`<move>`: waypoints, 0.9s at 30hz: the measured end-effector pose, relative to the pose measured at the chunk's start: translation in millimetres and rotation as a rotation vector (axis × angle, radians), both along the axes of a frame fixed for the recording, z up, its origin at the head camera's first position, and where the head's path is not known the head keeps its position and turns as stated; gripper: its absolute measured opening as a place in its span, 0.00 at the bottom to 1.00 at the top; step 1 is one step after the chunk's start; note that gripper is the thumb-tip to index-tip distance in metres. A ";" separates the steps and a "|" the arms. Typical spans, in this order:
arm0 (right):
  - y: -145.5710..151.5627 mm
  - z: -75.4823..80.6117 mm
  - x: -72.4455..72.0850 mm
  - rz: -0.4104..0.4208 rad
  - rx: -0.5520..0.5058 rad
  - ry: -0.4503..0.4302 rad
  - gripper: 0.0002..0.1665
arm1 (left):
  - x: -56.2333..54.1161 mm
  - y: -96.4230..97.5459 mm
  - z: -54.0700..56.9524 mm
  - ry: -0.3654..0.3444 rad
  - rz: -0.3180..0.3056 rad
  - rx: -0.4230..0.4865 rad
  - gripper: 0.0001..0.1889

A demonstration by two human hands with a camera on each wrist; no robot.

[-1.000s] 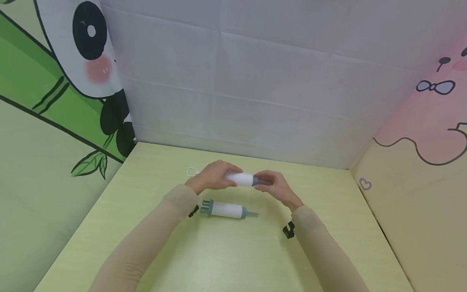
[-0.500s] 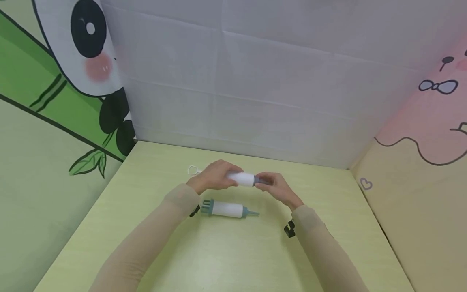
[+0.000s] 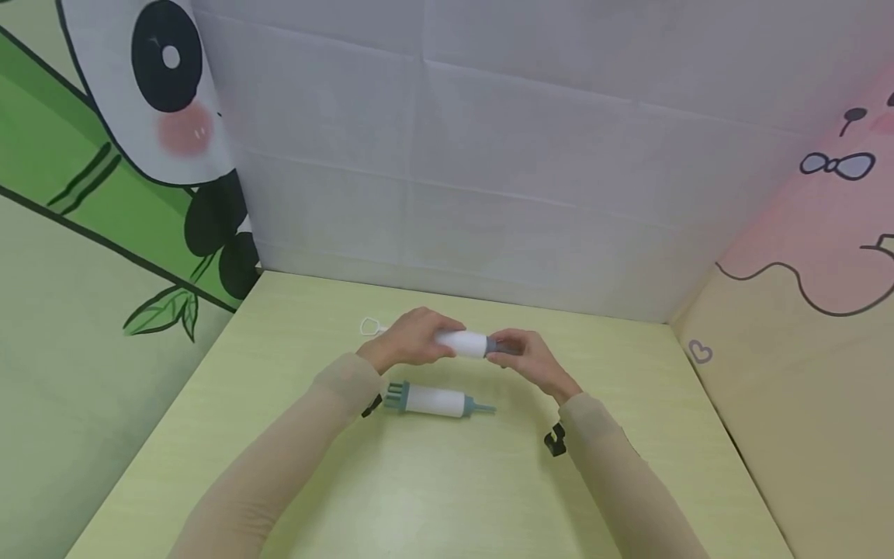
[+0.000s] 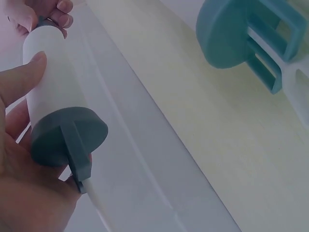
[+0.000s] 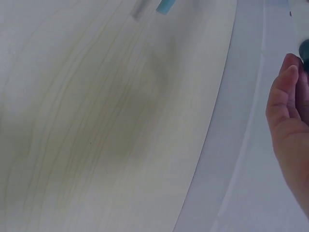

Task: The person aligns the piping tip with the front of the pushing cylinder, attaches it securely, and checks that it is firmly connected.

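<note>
My left hand (image 3: pixel 417 338) grips the white barrel of a syringe-like squirter (image 3: pixel 464 343), thumb along its side in the left wrist view. A grey-blue end cap (image 4: pixel 72 133) faces that camera, with a white plunger rod (image 4: pixel 99 208) coming out of it; in the head view a white loop handle shows beyond the wrist. At the other end, my right hand (image 3: pixel 527 357) pinches the squirter's grey-blue nozzle, whose tip its fingers partly hide. Nearer the body, a second squirter (image 3: pixel 434 401) with teal ends lies on the table, nozzle to the right.
The pale yellow table (image 3: pixel 419 489) meets a white back wall (image 3: pixel 489 171). Side panels with printed cartoons stand left and right, the left one with a green bamboo stalk (image 3: pixel 84 155). Black wrist mounts (image 3: pixel 555 440) hang below the sleeves.
</note>
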State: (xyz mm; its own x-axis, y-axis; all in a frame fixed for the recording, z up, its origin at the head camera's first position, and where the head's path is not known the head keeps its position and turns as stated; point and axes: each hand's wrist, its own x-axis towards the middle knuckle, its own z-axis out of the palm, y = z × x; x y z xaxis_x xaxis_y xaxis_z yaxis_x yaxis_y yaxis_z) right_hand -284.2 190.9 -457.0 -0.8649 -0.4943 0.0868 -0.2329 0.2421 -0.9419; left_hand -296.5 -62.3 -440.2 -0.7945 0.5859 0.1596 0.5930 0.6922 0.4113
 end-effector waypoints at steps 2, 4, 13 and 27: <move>-0.4 -2.4 -1.3 -0.004 -0.019 -0.004 0.22 | -0.4 0.0 0.0 -0.009 0.002 0.005 0.21; -0.8 -3.9 -1.8 -0.005 -0.030 -0.001 0.22 | -0.9 0.2 -0.1 -0.022 0.007 0.008 0.21; 0.2 -18.6 -15.1 0.027 0.015 0.030 0.18 | -3.0 0.4 -2.3 -0.027 0.004 -0.009 0.21; 4.2 -28.3 -27.4 0.064 0.090 -0.054 0.23 | -0.9 4.8 -7.9 0.028 -0.004 -0.073 0.22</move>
State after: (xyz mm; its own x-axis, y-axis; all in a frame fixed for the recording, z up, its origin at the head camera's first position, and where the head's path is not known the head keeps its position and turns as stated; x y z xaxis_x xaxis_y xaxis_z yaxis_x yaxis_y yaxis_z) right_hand -311.6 195.1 -485.3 -0.8338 -0.5521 -0.0061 -0.2000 0.3123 -0.9287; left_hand -297.4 -57.5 -448.0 -0.7880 0.6000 0.1382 0.6064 0.7175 0.3428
